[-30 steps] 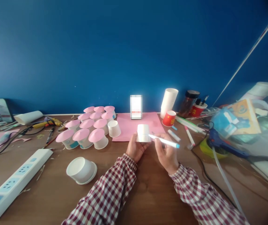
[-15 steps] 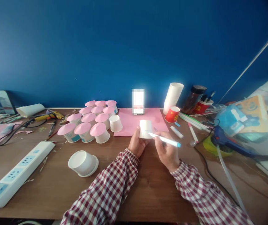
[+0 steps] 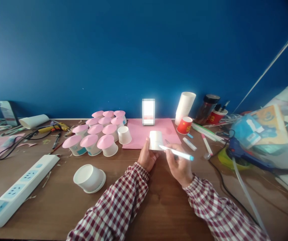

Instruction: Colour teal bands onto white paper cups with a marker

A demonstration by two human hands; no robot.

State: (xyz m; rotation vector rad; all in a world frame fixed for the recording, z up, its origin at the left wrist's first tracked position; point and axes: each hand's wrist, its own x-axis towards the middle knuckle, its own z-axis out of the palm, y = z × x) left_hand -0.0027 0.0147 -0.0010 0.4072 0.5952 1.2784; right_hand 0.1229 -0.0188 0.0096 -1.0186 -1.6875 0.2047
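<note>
My left hand (image 3: pixel 147 157) is closed round a small white paper cup (image 3: pixel 156 140), held upside down just above the near edge of a pink paper sheet (image 3: pixel 138 134). My right hand (image 3: pixel 179 164) grips a white marker with a blue end (image 3: pixel 177 152), its tip touching the cup's right side. Both sleeves are red and white check. Another upturned white cup (image 3: pixel 124 135) stands to the left on the pink sheet.
Several pink-topped cups (image 3: pixel 97 134) cluster left of the sheet. A white bowl-like cup (image 3: pixel 89 178) lies nearer, beside a power strip (image 3: pixel 18 192). A phone (image 3: pixel 148 111) leans on the blue wall, with a cup stack (image 3: pixel 185 105), a red cup (image 3: pixel 184 125), markers (image 3: pixel 205 144) and a glue gun (image 3: pixel 244 154) to the right.
Both hands with the cup and marker stay together with little relative motion; the view shifted slightly, down and then partly back.
</note>
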